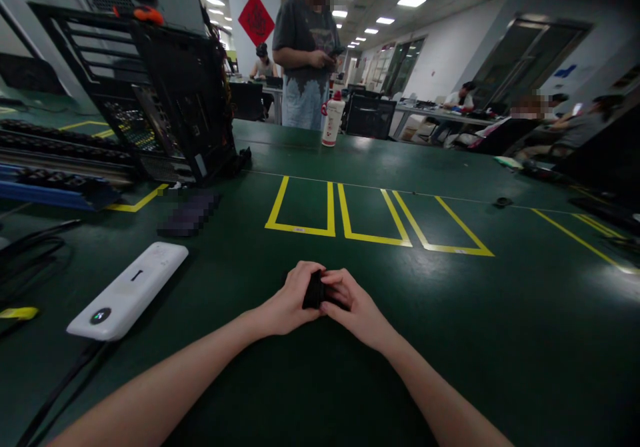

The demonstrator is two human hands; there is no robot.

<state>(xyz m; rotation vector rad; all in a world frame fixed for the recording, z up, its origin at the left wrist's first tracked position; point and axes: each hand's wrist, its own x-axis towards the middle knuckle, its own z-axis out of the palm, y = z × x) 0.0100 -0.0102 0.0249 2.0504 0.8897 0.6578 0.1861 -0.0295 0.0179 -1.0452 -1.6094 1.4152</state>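
Between my two hands is a small, dark black object [314,292] with an edge that looks ridged; its kind is hard to make out because fingers cover most of it. My left hand [290,300] wraps around its left side, thumb below and fingers over the top. From the right, my right hand [357,310] closes on it with bent fingers and thumb. Both hands rest low over the green table [320,394], just in front of the yellow tape outlines [377,239].
A white power bank [133,290] with a black cable lies at left, near a dark pouch-like item [187,214]. Behind stands a black open metal frame [185,94]. Farther off are a white bottle [333,120], a small black ring [503,202] and a standing person [305,40].
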